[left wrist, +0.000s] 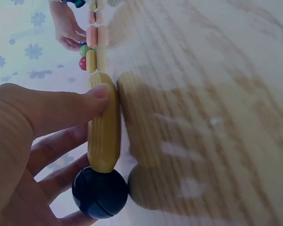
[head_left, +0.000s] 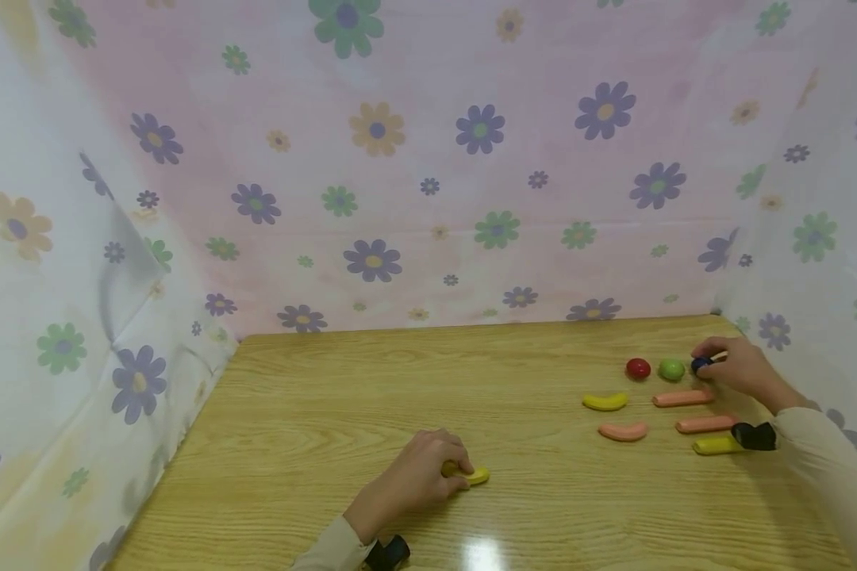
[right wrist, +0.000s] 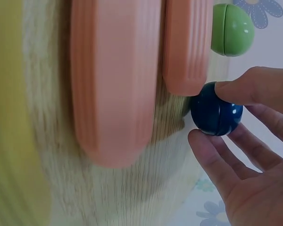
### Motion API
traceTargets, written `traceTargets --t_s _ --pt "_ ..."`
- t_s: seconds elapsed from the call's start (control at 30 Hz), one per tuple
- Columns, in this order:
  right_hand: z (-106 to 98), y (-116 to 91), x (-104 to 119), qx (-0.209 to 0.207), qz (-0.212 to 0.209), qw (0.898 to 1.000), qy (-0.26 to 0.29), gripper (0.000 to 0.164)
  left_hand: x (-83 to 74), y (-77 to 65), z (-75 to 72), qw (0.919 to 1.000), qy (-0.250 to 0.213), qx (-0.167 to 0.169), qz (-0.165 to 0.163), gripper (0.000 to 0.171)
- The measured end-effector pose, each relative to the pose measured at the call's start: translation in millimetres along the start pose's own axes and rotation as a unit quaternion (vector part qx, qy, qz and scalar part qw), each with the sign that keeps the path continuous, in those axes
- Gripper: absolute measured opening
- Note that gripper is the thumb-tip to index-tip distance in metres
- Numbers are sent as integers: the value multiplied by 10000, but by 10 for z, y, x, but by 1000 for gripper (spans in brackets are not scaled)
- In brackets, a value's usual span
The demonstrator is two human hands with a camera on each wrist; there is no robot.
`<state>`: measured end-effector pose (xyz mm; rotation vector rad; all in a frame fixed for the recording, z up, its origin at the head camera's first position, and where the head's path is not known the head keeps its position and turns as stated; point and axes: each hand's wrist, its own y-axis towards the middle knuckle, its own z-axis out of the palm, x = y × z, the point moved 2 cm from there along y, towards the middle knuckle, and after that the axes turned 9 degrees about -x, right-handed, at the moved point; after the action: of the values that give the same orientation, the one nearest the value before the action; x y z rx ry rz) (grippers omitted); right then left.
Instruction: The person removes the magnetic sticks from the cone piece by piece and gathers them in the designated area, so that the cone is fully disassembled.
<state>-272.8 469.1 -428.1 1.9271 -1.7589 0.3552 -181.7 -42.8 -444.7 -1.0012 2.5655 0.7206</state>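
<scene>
My left hand (head_left: 424, 472) is low in the middle of the table, pinching a short curved yellow piece (left wrist: 104, 127) between thumb and fingers. At that piece's near end a dark blue ball (left wrist: 100, 193) sits by the lower fingers; the head view hides it behind the hand. At the far right, my right hand (head_left: 743, 369) holds another dark blue ball (right wrist: 214, 110) between thumb and fingers. Beside this ball are a green ball (head_left: 671, 369) and then a red ball (head_left: 639, 369). A straight pink stick (head_left: 682, 398) lies just in front of it.
Near the right hand lie a second pink stick (head_left: 703, 424), a yellow stick (head_left: 716, 446) partly behind the black wrist camera (head_left: 754, 436), a curved yellow piece (head_left: 605, 402) and a curved pink piece (head_left: 623, 431). Flowered cloth (head_left: 428, 214) walls in the wooden table (head_left: 357, 381).
</scene>
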Motion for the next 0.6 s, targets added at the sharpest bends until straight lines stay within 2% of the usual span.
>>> traceTargets --t_s 0.17,0.43,0.6 --pt "-16 -13 -44 80 -20 10000 5 31 -3 2 10 10000 11 41 -51 10" --pt "-41 -59 20 32 -93 9999 -49 31 -8 -3 -14 9999 38 108 -101 14" --pt "-34 -69 63 30 -175 9998 -32 30 31 -30 -24 10000 96 -12 7 17"
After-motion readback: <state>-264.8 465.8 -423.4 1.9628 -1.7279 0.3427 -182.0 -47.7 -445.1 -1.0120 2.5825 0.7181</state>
